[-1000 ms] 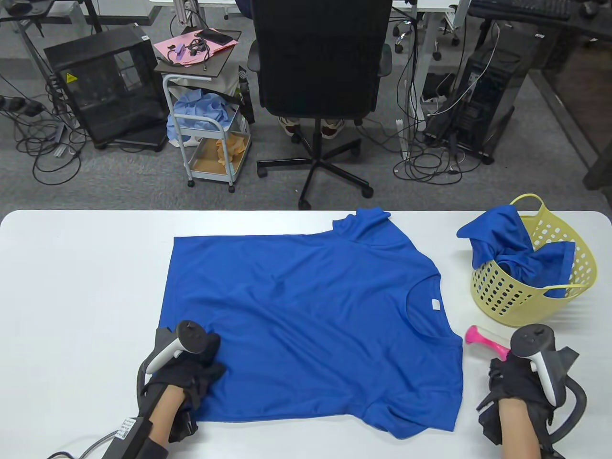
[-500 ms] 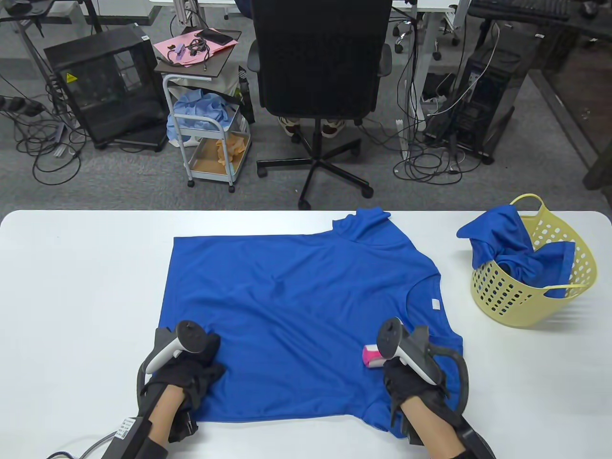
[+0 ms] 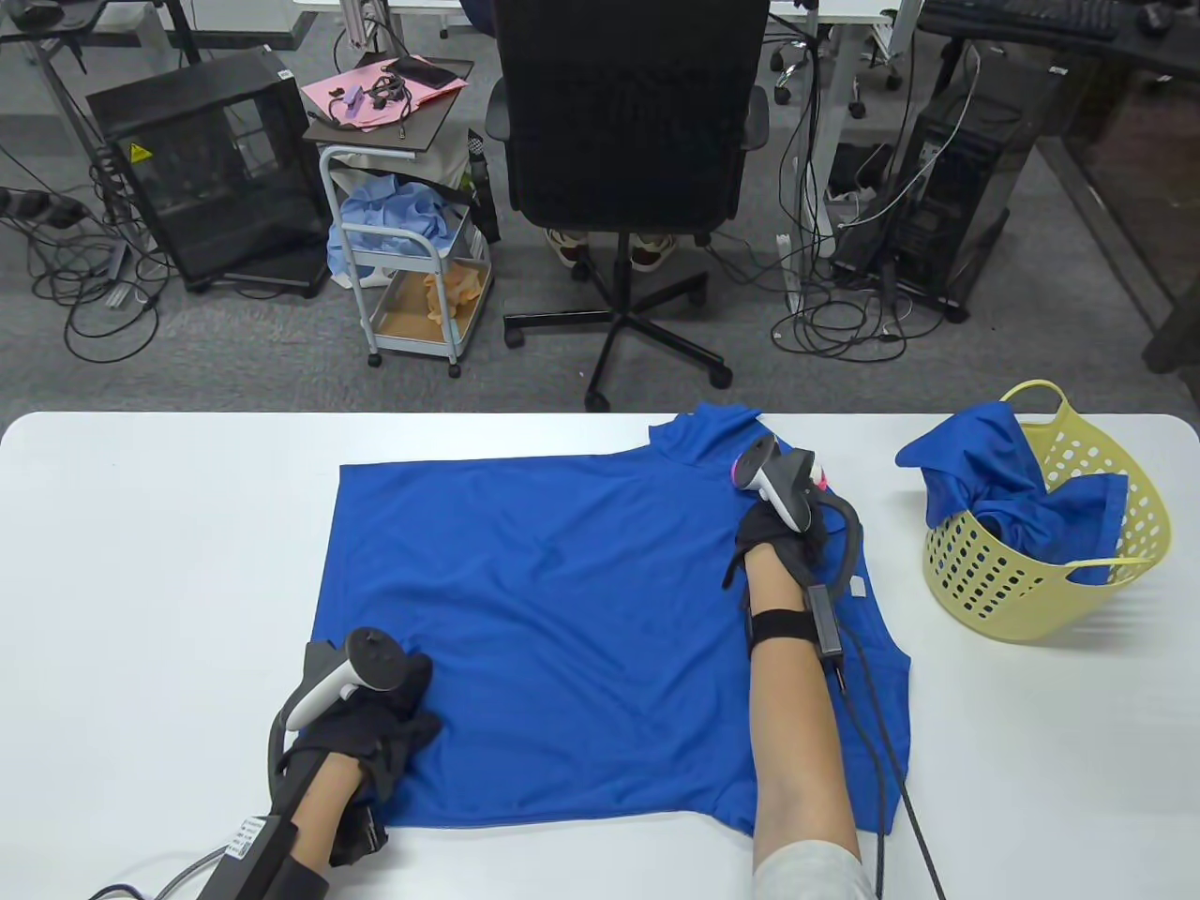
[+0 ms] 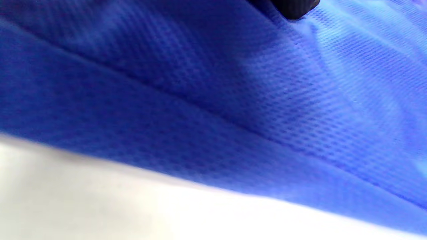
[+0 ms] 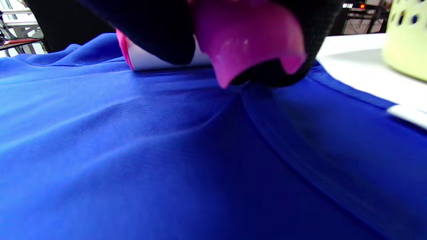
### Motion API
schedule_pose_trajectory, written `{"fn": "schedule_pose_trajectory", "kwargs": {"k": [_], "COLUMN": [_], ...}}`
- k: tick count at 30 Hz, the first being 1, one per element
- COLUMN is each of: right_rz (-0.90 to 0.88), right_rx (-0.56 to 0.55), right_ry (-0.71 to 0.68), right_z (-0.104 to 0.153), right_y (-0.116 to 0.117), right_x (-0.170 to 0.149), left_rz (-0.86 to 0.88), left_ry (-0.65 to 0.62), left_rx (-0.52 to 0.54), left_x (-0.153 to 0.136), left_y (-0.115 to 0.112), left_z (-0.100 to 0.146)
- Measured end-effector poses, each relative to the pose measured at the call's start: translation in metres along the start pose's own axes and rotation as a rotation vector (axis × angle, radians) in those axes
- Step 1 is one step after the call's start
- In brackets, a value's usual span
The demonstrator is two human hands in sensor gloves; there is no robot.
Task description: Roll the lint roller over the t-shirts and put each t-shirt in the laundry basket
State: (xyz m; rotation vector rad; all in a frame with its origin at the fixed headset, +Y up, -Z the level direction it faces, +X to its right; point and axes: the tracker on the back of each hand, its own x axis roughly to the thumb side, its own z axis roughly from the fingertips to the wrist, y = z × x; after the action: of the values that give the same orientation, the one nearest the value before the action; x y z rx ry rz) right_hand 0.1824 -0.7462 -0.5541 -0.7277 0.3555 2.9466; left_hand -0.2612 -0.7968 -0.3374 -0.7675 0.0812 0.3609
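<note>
On the white table point(image 3: 169, 525) the blue t-shirt point(image 3: 581, 600) lies flat under the left hand point(image 3: 375, 722) (fingers' lie unclear), the right hand point(image 3: 783, 534) gripping the lint roller point(image 5: 247, 43) mid-rolling near the collar; next, probably steady strokes leftward.

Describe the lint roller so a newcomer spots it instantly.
On the white table, find the blue t-shirt spread flat. At its far sleeve, left of the yellow laundry basket, the right hand grips the lint roller, the only pink thing on the table.
</note>
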Motion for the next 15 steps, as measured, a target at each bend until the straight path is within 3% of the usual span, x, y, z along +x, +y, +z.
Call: {"fn": "schedule_pose_trajectory", "kwargs": {"k": [2, 4, 5, 7, 11, 15], "right_rz": [0.0, -0.043, -0.076, -0.096, -0.057, 0.076], "right_rx": [-0.033, -0.139, -0.201, -0.202, 0.022, 0.258], "right_ry": [0.007, -0.044, -0.093, -0.169, -0.261, -0.39], "right_z": [0.001, 0.017, 0.032, 0.064, 0.142, 0.22], "right_y": [-0.006, -0.019, -0.028, -0.042, -0.058, -0.049], "right_x": [-0.001, -0.005, -0.008, -0.014, -0.027, -0.038], "left_rz": [0.003, 0.002, 0.004, 0.006, 0.007, 0.007], "left_ry": [0.0, -0.003, -0.006, -0.008, -0.008, -0.009], "left_rx": [-0.003, -0.004, -0.003, -0.006, -0.005, -0.001], "left_x": [0.0, 0.0, 0.0, 0.0, 0.0, 0.0], "left_y": [0.0, 0.0, 0.0, 0.0, 0.0, 0.0], "left_z": [0.0, 0.0, 0.0, 0.0, 0.0, -0.001]}}
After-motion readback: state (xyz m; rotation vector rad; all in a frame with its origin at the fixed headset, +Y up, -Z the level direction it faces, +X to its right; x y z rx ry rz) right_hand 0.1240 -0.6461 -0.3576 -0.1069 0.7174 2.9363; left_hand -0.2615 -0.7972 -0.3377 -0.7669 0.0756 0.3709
